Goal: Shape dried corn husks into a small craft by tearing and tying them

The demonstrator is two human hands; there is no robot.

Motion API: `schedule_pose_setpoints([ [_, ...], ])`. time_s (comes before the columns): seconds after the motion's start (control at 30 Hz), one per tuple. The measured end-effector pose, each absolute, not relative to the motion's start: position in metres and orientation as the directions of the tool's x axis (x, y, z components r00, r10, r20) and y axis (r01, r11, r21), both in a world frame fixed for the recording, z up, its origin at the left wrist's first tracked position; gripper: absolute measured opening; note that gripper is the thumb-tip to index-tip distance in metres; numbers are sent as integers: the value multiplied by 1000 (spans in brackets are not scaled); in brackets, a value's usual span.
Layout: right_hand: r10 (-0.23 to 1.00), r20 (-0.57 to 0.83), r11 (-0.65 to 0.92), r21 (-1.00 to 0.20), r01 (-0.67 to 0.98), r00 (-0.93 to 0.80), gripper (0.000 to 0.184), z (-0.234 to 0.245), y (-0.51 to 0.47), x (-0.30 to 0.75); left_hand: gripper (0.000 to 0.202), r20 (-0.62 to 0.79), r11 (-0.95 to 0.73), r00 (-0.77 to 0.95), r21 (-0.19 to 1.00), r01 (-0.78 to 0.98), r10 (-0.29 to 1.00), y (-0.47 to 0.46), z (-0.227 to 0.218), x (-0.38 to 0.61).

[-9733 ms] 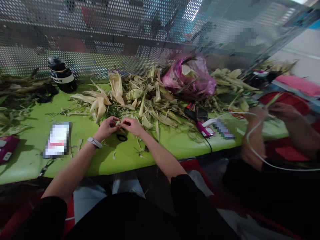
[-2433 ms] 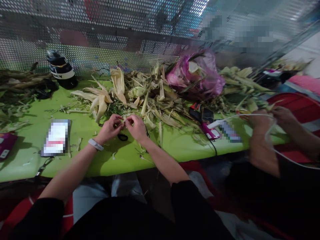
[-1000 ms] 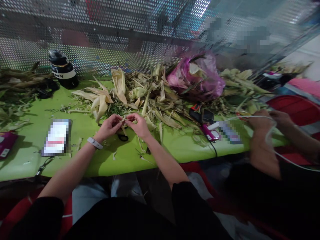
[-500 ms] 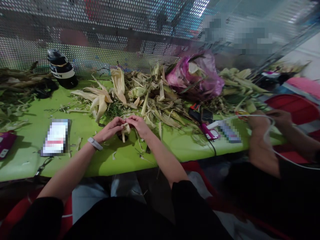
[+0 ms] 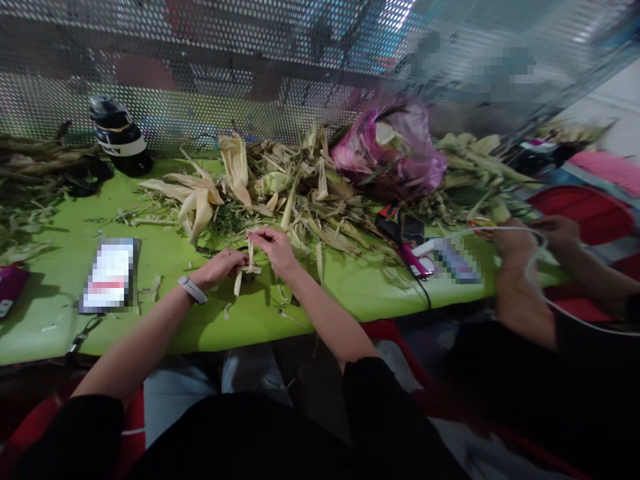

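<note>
Between my two hands is a small piece made of pale corn husk strips (image 5: 251,267), crossed and bent, with loose ends hanging down. My left hand (image 5: 224,265), with a light band at its wrist, is closed around the left side of the piece; its fingertips are partly hidden. Thumb and fingers of my right hand (image 5: 276,249) pinch the top of an upright strip, just above the left hand. Behind the hands lies a heap of dried corn husks (image 5: 330,230), with a paler open husk (image 5: 197,207) at its left.
On the green table (image 5: 200,333) lie a phone (image 5: 110,273) at left and another phone (image 5: 455,260) at right by a purple device (image 5: 419,261). A dark bottle (image 5: 120,140) and a pink plastic bag (image 5: 390,150) stand behind. At right, another person's hands (image 5: 517,237) work near a white cable.
My right hand has drawn slightly away from the left and now holds one husk strip upright. The left hand has lowered a little, and more of the husk piece shows.
</note>
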State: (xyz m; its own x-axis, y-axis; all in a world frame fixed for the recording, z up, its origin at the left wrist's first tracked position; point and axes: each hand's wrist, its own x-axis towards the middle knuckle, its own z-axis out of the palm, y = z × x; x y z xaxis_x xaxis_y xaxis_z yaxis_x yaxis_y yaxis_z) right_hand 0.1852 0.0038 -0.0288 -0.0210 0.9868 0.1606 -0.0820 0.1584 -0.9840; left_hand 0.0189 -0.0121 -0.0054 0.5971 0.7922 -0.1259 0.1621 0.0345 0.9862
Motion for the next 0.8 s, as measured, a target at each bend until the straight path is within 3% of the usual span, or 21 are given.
schedule_pose_setpoints([
  [0.13, 986, 154, 157, -986, -51, 63, 25, -29, 5, 187, 26, -103, 24, 613, 990, 136, 783, -14, -6, 20],
  [0.3, 986, 158, 161, -985, -66, 53, 27, -26, 5, 187, 35, -123, 115, 570, 992, 49, 812, -14, -14, 22],
  [0.5, 983, 182, 182, -983, 5, 29, 38, -23, 2, 190, 33, -105, 105, 554, 994, 32, 826, -14, -14, 21],
  [0.63, 968, 238, 249, -954, 167, -83, 51, -19, -4, 193, 33, -89, 121, 448, 992, -43, 890, -9, -17, 18],
  [0.8, 902, 350, 421, -841, 339, -251, 51, -14, -12, 189, 40, -104, 146, 430, 987, -67, 897, -9, -15, 19],
])
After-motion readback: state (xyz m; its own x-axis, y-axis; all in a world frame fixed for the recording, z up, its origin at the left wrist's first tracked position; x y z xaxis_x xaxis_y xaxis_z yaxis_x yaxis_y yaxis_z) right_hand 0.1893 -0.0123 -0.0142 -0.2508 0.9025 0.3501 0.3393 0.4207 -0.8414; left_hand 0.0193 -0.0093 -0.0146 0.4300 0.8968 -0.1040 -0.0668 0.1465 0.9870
